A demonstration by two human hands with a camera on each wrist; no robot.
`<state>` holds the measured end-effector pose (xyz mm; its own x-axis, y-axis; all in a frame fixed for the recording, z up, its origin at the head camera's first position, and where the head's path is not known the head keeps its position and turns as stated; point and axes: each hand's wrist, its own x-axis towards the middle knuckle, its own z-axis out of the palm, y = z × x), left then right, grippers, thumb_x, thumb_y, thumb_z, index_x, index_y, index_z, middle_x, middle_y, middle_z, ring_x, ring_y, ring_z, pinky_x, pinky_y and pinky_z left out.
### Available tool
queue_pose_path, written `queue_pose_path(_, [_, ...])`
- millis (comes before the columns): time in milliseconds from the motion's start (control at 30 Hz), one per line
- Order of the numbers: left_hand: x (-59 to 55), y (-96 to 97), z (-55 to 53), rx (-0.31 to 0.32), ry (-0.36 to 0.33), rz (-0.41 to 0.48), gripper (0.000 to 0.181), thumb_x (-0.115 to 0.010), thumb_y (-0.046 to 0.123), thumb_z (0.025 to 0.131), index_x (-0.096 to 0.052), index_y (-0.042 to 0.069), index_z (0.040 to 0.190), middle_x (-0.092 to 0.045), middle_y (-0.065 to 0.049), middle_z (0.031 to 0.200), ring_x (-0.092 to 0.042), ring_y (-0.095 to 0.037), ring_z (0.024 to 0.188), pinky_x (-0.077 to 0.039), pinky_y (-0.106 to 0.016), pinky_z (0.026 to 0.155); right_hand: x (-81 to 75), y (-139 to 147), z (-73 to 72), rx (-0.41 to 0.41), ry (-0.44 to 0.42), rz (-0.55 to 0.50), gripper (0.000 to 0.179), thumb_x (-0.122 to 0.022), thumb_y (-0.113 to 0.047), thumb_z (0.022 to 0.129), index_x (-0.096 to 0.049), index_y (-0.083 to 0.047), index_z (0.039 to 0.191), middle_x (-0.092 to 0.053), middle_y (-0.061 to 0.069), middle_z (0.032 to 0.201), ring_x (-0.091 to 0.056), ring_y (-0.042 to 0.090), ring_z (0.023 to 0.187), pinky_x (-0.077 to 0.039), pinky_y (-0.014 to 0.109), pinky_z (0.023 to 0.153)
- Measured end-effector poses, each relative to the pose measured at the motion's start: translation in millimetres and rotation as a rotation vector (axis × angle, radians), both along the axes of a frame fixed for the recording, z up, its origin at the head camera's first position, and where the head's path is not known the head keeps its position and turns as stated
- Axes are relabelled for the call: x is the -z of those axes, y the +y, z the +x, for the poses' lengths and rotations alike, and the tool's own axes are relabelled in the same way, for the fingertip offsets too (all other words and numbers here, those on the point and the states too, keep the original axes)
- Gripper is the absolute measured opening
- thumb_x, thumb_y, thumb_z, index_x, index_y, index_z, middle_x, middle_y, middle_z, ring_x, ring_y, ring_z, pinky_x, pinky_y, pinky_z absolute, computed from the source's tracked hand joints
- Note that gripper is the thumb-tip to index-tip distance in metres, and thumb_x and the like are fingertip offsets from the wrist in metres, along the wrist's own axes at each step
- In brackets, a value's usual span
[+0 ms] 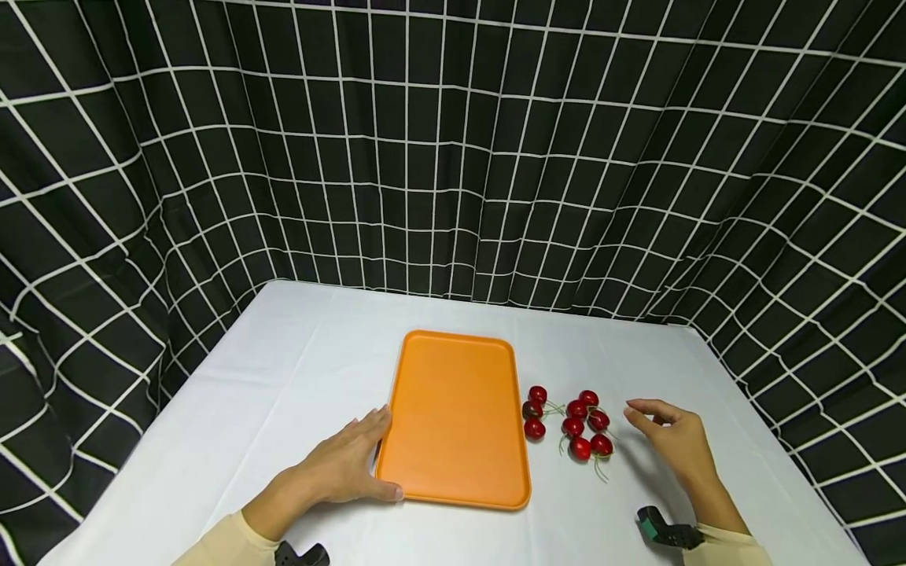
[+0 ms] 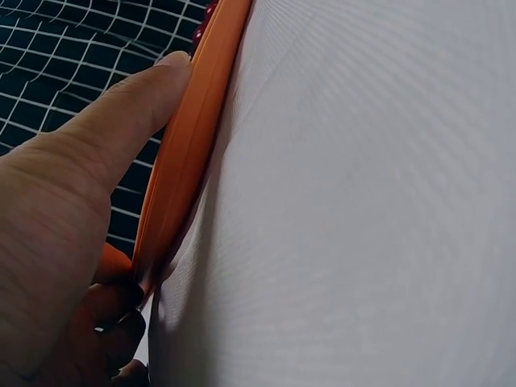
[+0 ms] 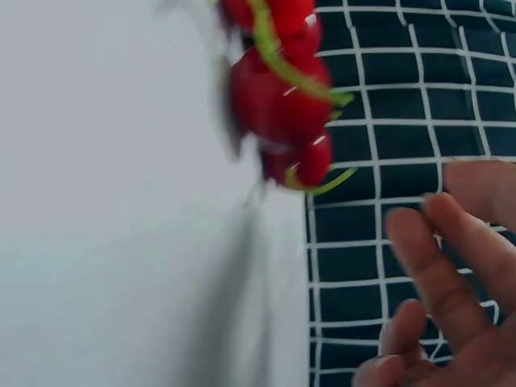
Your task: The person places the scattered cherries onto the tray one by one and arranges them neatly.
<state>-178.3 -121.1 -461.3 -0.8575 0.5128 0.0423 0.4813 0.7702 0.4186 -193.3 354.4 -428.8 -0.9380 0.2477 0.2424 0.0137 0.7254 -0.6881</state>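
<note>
An orange rectangular tray (image 1: 456, 417) lies flat on the white-covered table. My left hand (image 1: 350, 460) rests against its near left corner, thumb at the near edge and fingers along the left side. In the left wrist view the thumb (image 2: 137, 113) touches the tray's rim (image 2: 193, 121). Several red cherries (image 1: 580, 449) with green stems lie right of the tray, and three more cherries (image 1: 534, 429) sit close to its right edge. My right hand (image 1: 675, 440) hovers right of the cherries, fingers loosely bent and holding nothing. The right wrist view shows cherries (image 3: 282, 97) apart from the fingertips.
A white cloth (image 1: 304, 369) covers the table. Black curtains (image 1: 453, 157) with a white grid surround its back and sides. Dark wrist devices (image 1: 668, 531) are worn on both forearms.
</note>
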Motion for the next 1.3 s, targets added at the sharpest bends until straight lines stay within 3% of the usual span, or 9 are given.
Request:
queue_pose_path(100, [-0.2, 1.7, -0.4, -0.006, -0.023, 0.000, 0.111, -0.053, 0.075, 0.056, -0.024, 0.003, 0.136, -0.018, -0.008, 0.141, -0.016, -0.022, 0.127, -0.014, -0.042, 0.102, 6.0, 5.3, 2.1, -0.044, -0.124, 0.055, 0.040, -0.061, -0.045, 0.076, -0.068, -0.013, 0.097, -0.061, 0.006, 0.092, -0.046, 0.016, 0.079, -0.035, 0.030, 0.056])
queue_pose_path(267, [-1.2, 2.7, -0.4, -0.012, -0.056, -0.002, 0.113, -0.053, 0.075, 0.055, -0.022, 0.004, 0.137, -0.015, -0.007, 0.142, -0.014, -0.022, 0.128, -0.011, -0.043, 0.102, 13.3, 9.2, 1.6, -0.099, -0.230, 0.081, 0.043, -0.059, -0.047, 0.076, -0.067, -0.011, 0.098, -0.061, 0.010, 0.100, -0.051, 0.023, 0.090, -0.040, 0.030, 0.063])
queue_pose_path(533, [0.9, 0.0, 0.5, -0.009, -0.002, -0.010, 0.111, -0.053, 0.075, 0.056, -0.025, 0.004, 0.136, -0.018, -0.008, 0.141, -0.016, -0.021, 0.127, -0.013, -0.039, 0.103, 17.7, 6.6, -1.1, -0.161, -0.286, 0.055, 0.035, -0.061, -0.041, 0.077, -0.067, -0.011, 0.094, -0.064, 0.003, 0.088, -0.053, 0.018, 0.083, -0.043, 0.027, 0.059])
queue_pose_path(733, [0.8, -1.1, 0.8, -0.010, -0.016, -0.010, 0.111, -0.052, 0.075, 0.056, -0.024, 0.004, 0.136, -0.018, -0.006, 0.141, -0.014, -0.020, 0.128, -0.013, -0.038, 0.103, 15.3, 2.8, -2.8, -0.184, -0.356, 0.047, 0.036, -0.058, -0.042, 0.079, -0.066, -0.011, 0.095, -0.063, 0.000, 0.075, -0.051, 0.017, 0.074, -0.040, 0.028, 0.055])
queue_pose_path(900, [1.5, -1.6, 0.5, -0.003, 0.001, -0.018, 0.111, -0.051, 0.076, 0.057, -0.024, 0.003, 0.136, -0.019, -0.007, 0.141, -0.014, -0.021, 0.128, -0.013, -0.038, 0.103, 13.5, -0.5, -4.0, -0.190, -0.384, 0.055, 0.030, -0.061, -0.035, 0.078, -0.067, -0.010, 0.092, -0.063, 0.000, 0.080, -0.050, 0.016, 0.074, -0.040, 0.028, 0.057])
queue_pose_path(1100, [0.6, -1.2, 0.5, 0.003, 0.007, -0.024, 0.110, -0.051, 0.076, 0.058, -0.024, 0.003, 0.136, -0.019, -0.007, 0.141, -0.014, -0.021, 0.128, -0.013, -0.038, 0.103, 17.4, 1.1, -6.5, -0.136, -0.321, 0.086, 0.022, -0.059, -0.023, 0.080, -0.067, -0.005, 0.089, -0.063, 0.004, 0.080, -0.052, 0.017, 0.072, -0.041, 0.026, 0.053])
queue_pose_path(1300, [1.4, -1.1, 1.9, 0.009, 0.015, -0.028, 0.109, -0.051, 0.075, 0.059, -0.025, 0.002, 0.136, -0.019, -0.007, 0.141, -0.014, -0.020, 0.128, -0.013, -0.037, 0.103, 17.2, 1.2, -10.7, -0.117, -0.314, 0.092, 0.025, -0.059, -0.025, 0.080, -0.066, -0.003, 0.091, -0.063, 0.006, 0.083, -0.053, 0.018, 0.074, -0.041, 0.026, 0.053])
